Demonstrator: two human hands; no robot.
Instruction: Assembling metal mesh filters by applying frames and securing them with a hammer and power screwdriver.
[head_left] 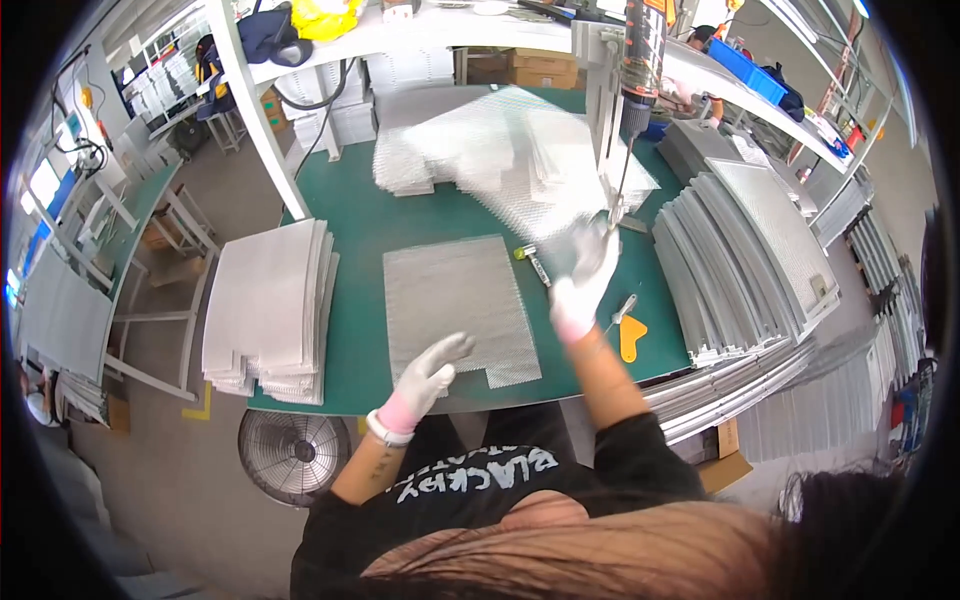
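Note:
My left hand (pixel 428 374), in a white glove with a pink cuff, is empty, its fingers loosely curved and thumb apart. It hovers by the near left part of a grey mesh sheet (pixel 457 300) lying flat on the green table (pixel 355 345). Farther right, my gloved right hand (pixel 583 283) is smeared by motion. It seems to grip the near corner of another mesh sheet (pixel 530 195), tilted and blurred over the pile behind; the fingertips are unclear. A small tube with a green end (pixel 533 265) lies just left of this hand.
Stacked mesh sheets stand left (pixel 262 300); grey panels (pixel 725 260) crowd the right. A power screwdriver (pixel 643 70) hangs upright beyond my right hand. A yellow scraper (pixel 631 338) lies near the right-hand panels. A floor fan (pixel 297 455) stands below the table's near left edge.

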